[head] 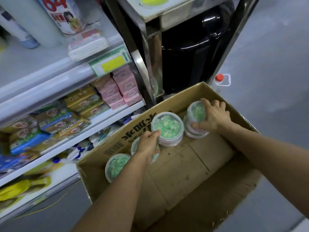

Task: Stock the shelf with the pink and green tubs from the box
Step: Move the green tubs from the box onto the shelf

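Both hands in the cardboard box, which sits on the floor just right of the shelf. Left hand grips a green tub by its near-left rim, fingers curled round the side; tub is lifted, near box's far wall. Right hand holds a tilted green tub in box's far right corner, fingers over the top, thumb below; pink-rimmed tub just under it. 2 more green tubs along box's left wall: one at near end, other partly hidden under left hand. Shelf beside box carries pink packs & wafer-type packs.
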